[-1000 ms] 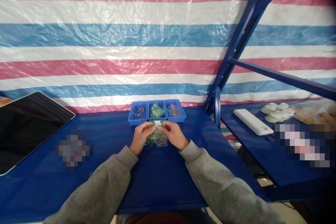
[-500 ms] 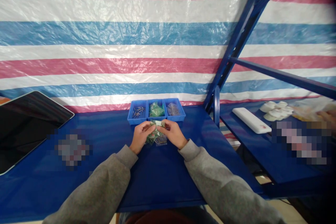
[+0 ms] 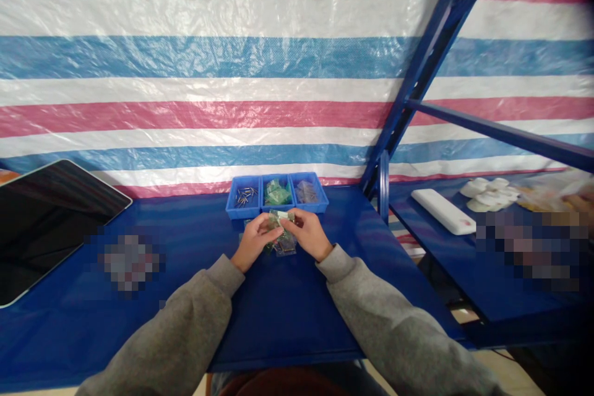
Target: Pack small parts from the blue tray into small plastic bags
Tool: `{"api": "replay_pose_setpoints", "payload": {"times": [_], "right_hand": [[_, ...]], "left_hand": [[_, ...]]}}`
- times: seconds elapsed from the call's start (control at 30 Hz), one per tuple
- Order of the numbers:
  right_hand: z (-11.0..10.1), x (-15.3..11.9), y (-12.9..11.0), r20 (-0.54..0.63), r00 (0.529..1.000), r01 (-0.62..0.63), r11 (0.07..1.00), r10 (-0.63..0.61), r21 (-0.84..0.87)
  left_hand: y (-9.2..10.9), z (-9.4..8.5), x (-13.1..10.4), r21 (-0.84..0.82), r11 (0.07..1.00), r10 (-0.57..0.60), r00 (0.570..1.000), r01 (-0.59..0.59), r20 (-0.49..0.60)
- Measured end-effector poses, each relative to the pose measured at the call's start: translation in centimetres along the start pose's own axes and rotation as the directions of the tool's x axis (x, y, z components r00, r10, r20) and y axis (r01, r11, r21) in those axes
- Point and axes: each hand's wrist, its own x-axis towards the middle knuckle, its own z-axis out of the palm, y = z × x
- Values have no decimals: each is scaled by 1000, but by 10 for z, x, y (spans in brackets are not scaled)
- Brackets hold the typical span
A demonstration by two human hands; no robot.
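Both hands meet over the blue table (image 3: 278, 315), just in front of three joined blue bins. My left hand (image 3: 254, 240) and my right hand (image 3: 310, 234) grip a small clear-and-green plastic packet (image 3: 281, 216) between thumbs and fingers. Below the fingers lies another clear packet (image 3: 285, 245) with small dark parts. The left bin (image 3: 239, 213) holds thin metal pieces (image 3: 245, 196). Green packets (image 3: 277, 192) fill the middle bin, and clear packets (image 3: 306, 192) lie in the right bin (image 3: 318, 206).
A dark-screened tablet (image 3: 51, 223) lies at the left, near a blurred patch (image 3: 130, 262). A blue metal frame (image 3: 408, 93) rises on the right. Beyond it, a second table bears a white box (image 3: 443, 211), white objects (image 3: 490, 193) and part of another person's hand (image 3: 580, 203).
My left fingers and thumb have shifted slightly on the packet, the thumb now lying lower and further right. The right hand has barely moved.
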Motion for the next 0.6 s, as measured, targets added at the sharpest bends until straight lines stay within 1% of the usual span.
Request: {"api": "replay_pose_setpoints", "payload": {"times": [0.17, 0.27, 0.5, 0.6], "right_hand": [[0, 1, 1, 3, 1000, -16, 1000, 16, -6], [-1, 1, 1, -9, 1000, -16, 1000, 16, -5], [-2, 1, -2, 25, 999, -29, 999, 28, 36], [-3, 1, -3, 34, 999, -4, 1000, 4, 5]], "left_hand": [[-3, -1, 1, 3, 1000, -27, 999, 27, -45], [-4, -2, 2, 5, 999, -37, 999, 38, -33], [-5, -3, 3, 68, 998, 0, 999, 3, -47], [-7, -4, 3, 68, 998, -7, 999, 10, -52]]}}
